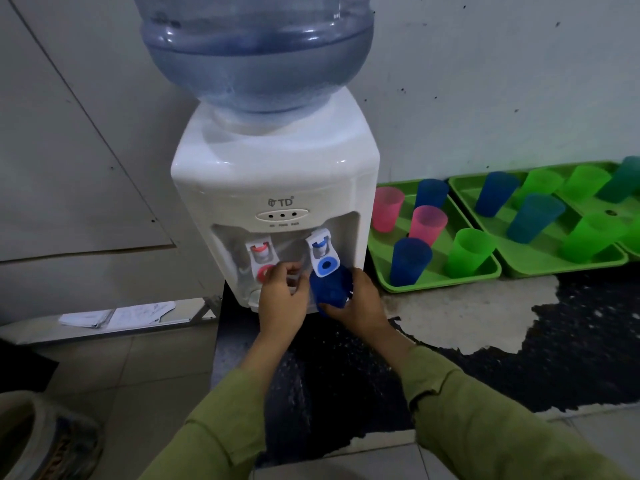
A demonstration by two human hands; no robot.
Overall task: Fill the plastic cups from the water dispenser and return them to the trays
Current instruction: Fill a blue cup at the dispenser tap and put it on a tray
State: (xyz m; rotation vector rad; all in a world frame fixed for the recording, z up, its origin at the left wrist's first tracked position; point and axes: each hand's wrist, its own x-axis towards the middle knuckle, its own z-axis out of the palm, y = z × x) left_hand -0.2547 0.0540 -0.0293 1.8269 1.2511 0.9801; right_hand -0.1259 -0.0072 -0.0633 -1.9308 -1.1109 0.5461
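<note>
A person's right hand is gripping a blue cup from the side and below, fingers wrapped round its wall, and is holding it, tilted, directly under the blue tap of a white water dispenser. The cup's rim is sitting right against the tap's round blue lever. The left hand is reaching into the dispenser's recess between the blue tap and the red tap, its fingers curled; whether it is pressing or holding anything cannot be told. Both arms are wearing olive-green sleeves.

A large bottle of water is sitting upturned on top of the dispenser. Just to the right, a green tray is carrying five cups standing apart: two pink cups, two blue ones and a green one. Beside it, a second green tray is holding several more blue, teal and green cups. Both trays are resting on a dark worktop whose surface is peeling away in pale patches. Some papers are lying on a ledge to the dispenser's left.
</note>
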